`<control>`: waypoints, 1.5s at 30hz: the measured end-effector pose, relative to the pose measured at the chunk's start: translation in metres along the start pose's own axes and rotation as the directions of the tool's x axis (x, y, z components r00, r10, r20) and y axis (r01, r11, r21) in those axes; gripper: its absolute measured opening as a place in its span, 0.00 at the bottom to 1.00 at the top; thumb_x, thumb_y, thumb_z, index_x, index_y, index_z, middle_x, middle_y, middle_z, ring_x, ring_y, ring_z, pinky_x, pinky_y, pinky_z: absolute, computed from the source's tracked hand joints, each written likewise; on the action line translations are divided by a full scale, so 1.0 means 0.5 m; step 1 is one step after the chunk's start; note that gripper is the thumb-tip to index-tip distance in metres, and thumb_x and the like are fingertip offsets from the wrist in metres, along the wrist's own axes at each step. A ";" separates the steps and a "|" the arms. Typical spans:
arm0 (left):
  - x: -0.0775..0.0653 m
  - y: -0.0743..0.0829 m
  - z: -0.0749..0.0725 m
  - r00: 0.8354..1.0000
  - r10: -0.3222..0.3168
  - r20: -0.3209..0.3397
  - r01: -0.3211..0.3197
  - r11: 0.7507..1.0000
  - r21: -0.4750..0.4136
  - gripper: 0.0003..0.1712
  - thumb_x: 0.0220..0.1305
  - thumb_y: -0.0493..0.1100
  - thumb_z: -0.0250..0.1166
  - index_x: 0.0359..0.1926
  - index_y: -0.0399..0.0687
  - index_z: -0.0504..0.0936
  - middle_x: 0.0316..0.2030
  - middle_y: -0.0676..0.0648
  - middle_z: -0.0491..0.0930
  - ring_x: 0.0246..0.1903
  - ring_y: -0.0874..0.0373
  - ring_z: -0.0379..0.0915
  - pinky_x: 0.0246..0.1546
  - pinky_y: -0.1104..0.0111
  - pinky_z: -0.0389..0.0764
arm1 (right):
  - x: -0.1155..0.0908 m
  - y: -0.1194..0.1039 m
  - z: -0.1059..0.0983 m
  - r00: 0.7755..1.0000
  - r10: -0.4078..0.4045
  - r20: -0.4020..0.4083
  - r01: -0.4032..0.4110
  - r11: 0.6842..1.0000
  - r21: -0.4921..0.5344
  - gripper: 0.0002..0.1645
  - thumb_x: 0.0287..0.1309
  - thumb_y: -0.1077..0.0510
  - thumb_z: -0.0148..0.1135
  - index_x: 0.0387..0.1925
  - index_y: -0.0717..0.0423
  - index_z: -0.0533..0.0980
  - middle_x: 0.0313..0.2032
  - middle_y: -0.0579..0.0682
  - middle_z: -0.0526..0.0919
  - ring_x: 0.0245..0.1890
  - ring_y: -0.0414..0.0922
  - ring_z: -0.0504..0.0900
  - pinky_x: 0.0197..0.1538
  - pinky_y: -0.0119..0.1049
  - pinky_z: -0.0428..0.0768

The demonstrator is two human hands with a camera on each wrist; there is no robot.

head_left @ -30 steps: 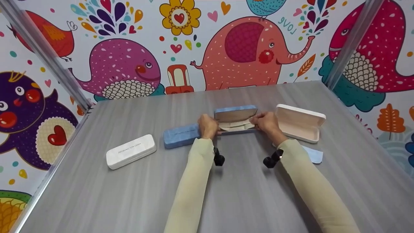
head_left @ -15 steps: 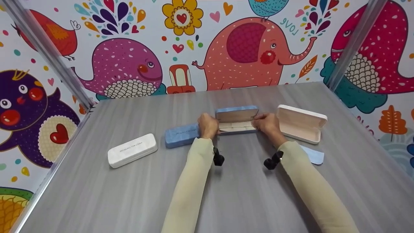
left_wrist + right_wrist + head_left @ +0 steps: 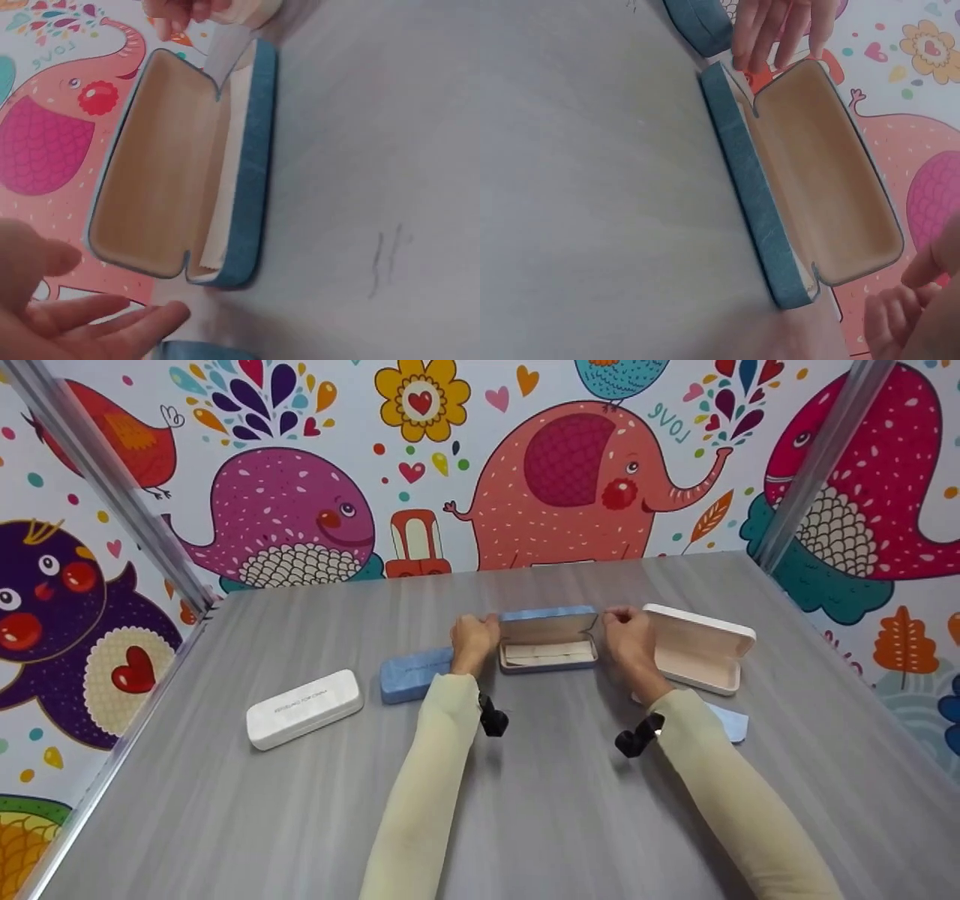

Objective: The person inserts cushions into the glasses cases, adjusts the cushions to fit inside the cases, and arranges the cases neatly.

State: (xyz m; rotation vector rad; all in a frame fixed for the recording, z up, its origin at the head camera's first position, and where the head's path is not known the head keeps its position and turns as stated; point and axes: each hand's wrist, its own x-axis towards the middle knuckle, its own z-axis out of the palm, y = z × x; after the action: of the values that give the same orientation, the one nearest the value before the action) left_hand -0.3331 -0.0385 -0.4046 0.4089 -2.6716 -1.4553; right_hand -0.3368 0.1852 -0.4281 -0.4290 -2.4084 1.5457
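Note:
An open blue glasses case (image 3: 547, 666) stands on the table, its beige-lined lid (image 3: 154, 169) tilted up at the back. A folded cream-coloured cloth (image 3: 547, 650) lies in its base. At the case's left end is my left hand (image 3: 474, 643); the left wrist view shows its fingers (image 3: 112, 322) apart and slightly bent, with nothing between them. My right hand (image 3: 630, 639) is beside the lid's right corner. Its fingers (image 3: 889, 319) are loosely curled and hold nothing in the right wrist view.
A closed blue glasses case (image 3: 412, 675) sits left of the left hand, partly hidden by it. Farther left lies a closed white case (image 3: 305, 709). To the right stands an open white case (image 3: 697, 649), with a light blue cloth (image 3: 731, 723) in front, partly under the right forearm.
Both hands have let go of the cloth in the case and moved outward and up beside the lid. The cloth now lies flat inside the base.

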 end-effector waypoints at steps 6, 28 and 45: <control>-0.003 -0.006 0.000 0.977 -0.130 0.169 0.144 0.986 -0.079 0.35 0.74 0.64 0.50 0.59 0.38 0.79 0.60 0.39 0.78 0.57 0.47 0.76 0.56 0.56 0.81 | 0.003 -0.001 0.000 0.994 0.043 0.099 -0.039 0.998 -0.045 0.27 0.71 0.45 0.50 0.57 0.62 0.78 0.47 0.56 0.82 0.46 0.47 0.78 0.53 0.39 0.77; -0.018 -0.001 0.023 0.993 -0.021 0.119 0.033 0.994 -0.102 0.26 0.74 0.60 0.54 0.32 0.43 0.81 0.31 0.46 0.75 0.35 0.52 0.72 0.35 0.62 0.73 | 0.029 -0.027 0.001 0.907 0.246 0.343 -0.213 0.968 -0.131 0.42 0.67 0.33 0.54 0.63 0.65 0.73 0.49 0.54 0.74 0.47 0.48 0.75 0.46 0.39 0.79; -0.009 0.010 0.020 0.985 -0.115 0.127 0.130 0.984 -0.119 0.22 0.71 0.57 0.60 0.29 0.44 0.74 0.32 0.45 0.73 0.34 0.52 0.73 0.33 0.61 0.80 | 0.033 -0.026 -0.001 0.895 0.214 0.391 -0.224 0.974 -0.020 0.32 0.69 0.35 0.54 0.45 0.63 0.76 0.32 0.47 0.73 0.33 0.43 0.73 0.33 0.34 0.75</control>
State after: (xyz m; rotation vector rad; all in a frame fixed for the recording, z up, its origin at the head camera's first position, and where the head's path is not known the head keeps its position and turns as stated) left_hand -0.3317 -0.0264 -0.4058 0.5002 -2.6669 -1.7260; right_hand -0.3536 0.1866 -0.4154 -0.4332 -2.7085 1.9158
